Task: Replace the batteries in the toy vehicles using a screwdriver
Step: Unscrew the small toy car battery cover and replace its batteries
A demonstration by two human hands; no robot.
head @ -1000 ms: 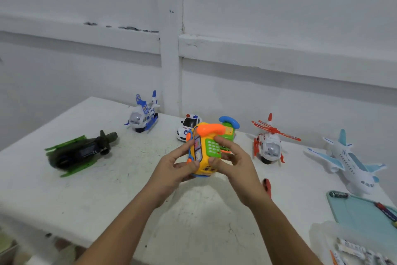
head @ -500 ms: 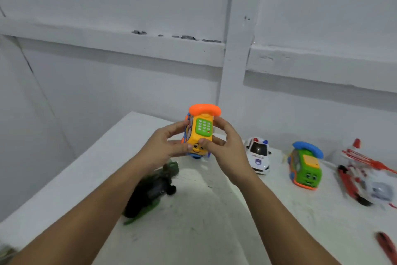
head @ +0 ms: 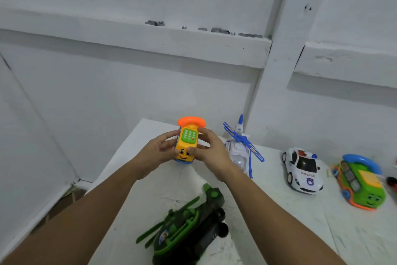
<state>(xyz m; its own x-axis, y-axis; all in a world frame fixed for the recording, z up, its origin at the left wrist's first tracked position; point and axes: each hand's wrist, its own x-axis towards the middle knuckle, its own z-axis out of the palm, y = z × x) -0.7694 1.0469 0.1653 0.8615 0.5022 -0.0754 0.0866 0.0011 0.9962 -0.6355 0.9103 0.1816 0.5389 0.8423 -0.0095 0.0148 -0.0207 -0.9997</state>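
A yellow toy phone car (head: 187, 142) with an orange handset and green keypad is held upright over the far left corner of the white table (head: 343, 232). My left hand (head: 158, 154) grips its left side and my right hand (head: 211, 152) grips its right side, thumbs on the front. A dark green toy helicopter (head: 189, 230) lies on the table under my forearms. No screwdriver is clearly in view.
A blue and white helicopter (head: 239, 148) stands just right of my right hand. A white police car (head: 303, 170) and a green phone car (head: 361, 183) sit further right. A red object (head: 392, 183) shows at the right edge. The table's left edge drops to the floor.
The view has swung left and the yellow phone car has moved with both hands toward the table's far left corner. The blue helicopter has come into view beside my right hand.
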